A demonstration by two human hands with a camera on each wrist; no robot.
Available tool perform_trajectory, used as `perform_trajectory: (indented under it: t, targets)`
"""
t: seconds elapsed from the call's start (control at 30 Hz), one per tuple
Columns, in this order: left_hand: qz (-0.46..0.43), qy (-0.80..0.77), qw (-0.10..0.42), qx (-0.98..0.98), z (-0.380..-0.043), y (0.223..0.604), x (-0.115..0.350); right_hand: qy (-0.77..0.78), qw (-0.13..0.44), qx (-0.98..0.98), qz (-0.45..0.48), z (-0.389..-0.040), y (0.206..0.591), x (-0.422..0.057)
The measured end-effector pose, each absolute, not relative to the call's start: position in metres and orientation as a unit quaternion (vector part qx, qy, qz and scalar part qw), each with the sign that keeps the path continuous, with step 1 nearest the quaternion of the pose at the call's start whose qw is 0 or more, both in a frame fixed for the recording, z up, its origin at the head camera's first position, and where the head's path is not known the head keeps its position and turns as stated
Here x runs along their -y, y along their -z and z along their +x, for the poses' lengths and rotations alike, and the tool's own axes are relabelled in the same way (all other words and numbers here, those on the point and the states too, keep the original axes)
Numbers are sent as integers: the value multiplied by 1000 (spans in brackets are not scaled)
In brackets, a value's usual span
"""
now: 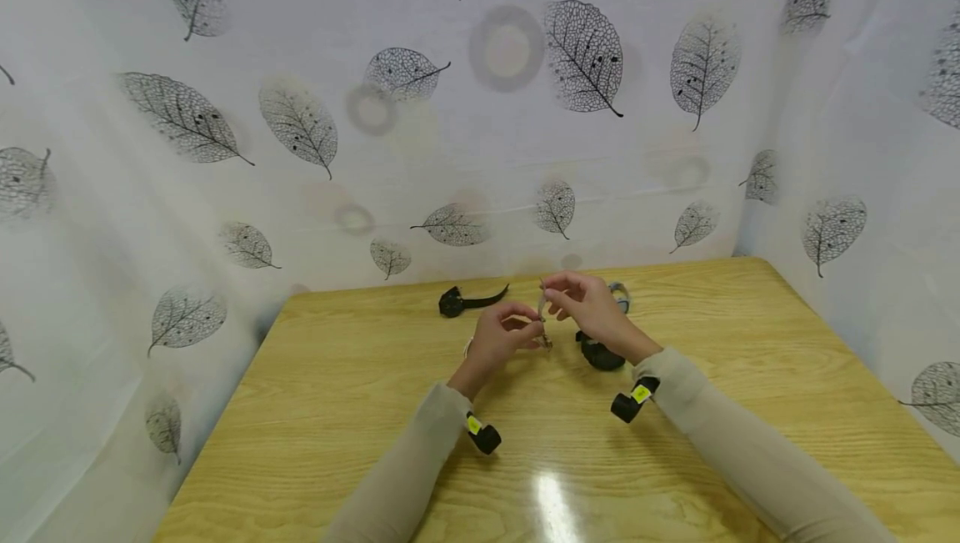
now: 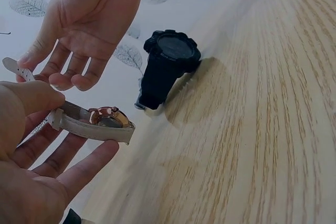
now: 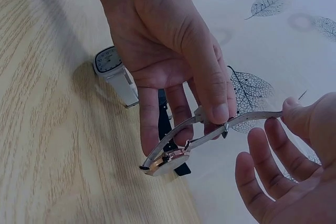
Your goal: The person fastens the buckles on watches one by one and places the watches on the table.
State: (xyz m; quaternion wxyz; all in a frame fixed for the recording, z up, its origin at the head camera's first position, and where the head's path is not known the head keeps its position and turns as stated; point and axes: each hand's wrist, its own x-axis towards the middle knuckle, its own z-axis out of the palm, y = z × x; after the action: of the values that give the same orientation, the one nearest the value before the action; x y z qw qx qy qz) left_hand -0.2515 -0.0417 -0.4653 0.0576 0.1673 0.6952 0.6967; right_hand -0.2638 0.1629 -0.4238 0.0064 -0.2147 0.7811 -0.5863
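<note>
A wristwatch [image 3: 170, 162] with a rose-gold case and a pale, greyish-white strap is held up over the table between both hands. My left hand [image 1: 498, 341] pinches the strap near its buckle, thumb on top; the case hangs below the fingers. In the left wrist view the strap bends back in a loop over the back of the case. My right hand [image 1: 588, 307] pinches the free, holed end of the strap [image 3: 257, 115] between thumb and index finger, its other fingers loosely bent.
On the wooden table [image 1: 360, 409], a bulky black digital watch [image 2: 170, 59] lies below the right hand, a blue-grey watch [image 1: 621, 296] behind it. A black watch [image 1: 452, 303] with its strap stretched out lies further back. A white square-faced watch [image 3: 108, 60] is beside the left hand. Leaf-patterned curtain [image 1: 480, 151] surrounds the table.
</note>
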Motion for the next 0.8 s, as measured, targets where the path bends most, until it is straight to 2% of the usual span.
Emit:
perform_trajectory:
  t: [0.8]
  targets:
    - [166, -725, 21, -668, -254, 469, 41, 558, 18, -801, -217, -264, 430, -165]
